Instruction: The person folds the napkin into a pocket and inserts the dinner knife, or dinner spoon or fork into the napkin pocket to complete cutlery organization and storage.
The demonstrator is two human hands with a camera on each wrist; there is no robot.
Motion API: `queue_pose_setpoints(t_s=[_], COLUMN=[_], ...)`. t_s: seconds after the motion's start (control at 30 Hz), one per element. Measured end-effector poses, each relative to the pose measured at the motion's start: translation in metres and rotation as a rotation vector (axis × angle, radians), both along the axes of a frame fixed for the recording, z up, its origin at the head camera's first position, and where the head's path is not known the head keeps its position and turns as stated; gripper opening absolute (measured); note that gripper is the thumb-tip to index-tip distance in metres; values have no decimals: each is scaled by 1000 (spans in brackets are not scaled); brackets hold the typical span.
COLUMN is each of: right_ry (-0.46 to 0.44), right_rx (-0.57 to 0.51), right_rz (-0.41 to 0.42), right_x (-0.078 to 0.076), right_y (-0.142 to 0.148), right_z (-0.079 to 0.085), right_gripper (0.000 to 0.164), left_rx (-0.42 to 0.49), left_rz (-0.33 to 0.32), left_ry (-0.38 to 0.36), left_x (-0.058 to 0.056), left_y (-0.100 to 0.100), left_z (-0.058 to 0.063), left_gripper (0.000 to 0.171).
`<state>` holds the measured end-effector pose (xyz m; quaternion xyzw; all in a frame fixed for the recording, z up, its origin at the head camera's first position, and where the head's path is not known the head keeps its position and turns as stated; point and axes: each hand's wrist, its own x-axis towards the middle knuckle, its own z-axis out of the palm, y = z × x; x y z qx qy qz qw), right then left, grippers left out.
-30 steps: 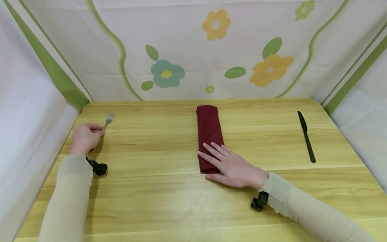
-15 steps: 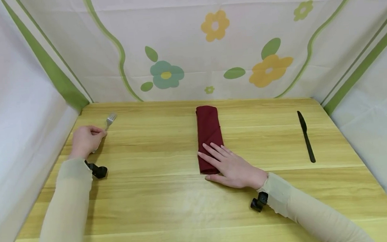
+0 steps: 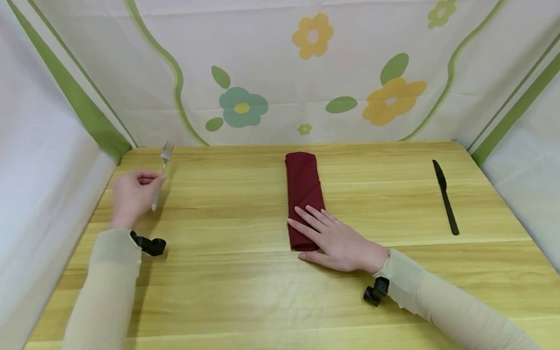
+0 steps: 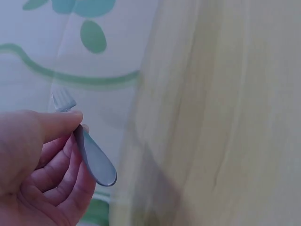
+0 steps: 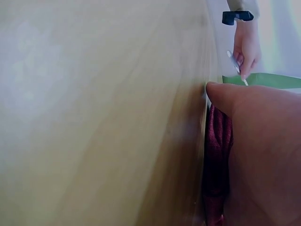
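A silver fork (image 3: 165, 155) is pinched between the thumb and fingers of my left hand (image 3: 135, 195), over the table's left side. Its tines point toward the back. In the left wrist view the rounded handle end of the fork (image 4: 98, 162) sticks out below the thumb, and the other fingers curl beneath. My right hand (image 3: 340, 242) rests with spread fingers on the near end of a folded dark red cloth napkin (image 3: 303, 176). The right wrist view catches the napkin's folded edge (image 5: 217, 146) under that hand; the fingertips are hidden there.
A black knife (image 3: 444, 196) lies on the right part of the wooden table (image 3: 249, 296). White cloth with printed flowers (image 3: 243, 107) hangs along the back edge, and plain white cloth (image 3: 26, 176) borders the left side.
My left hand has lifted the fork and shifted it right and toward the back, so more of its handle shows. My right hand, the napkin and the knife have stayed put.
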<state>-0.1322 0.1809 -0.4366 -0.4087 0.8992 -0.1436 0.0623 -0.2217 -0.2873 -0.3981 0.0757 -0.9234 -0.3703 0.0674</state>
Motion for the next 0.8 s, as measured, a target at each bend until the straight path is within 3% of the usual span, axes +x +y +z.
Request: queue_pose_setpoints(t_s=[0.43, 0.8], right_ry=[-1, 3], right_rx=[0, 4], right_rz=[1, -8], right_x=[-1, -1], right_y=[0, 0], right_z=[0, -2], right_gripper=[73, 73], left_rx=[140, 170], left_rz=[-108, -197], left_ry=[110, 145], left_x=[5, 13], left_y=[57, 101], left_z=[0, -5], left_gripper=[28, 19])
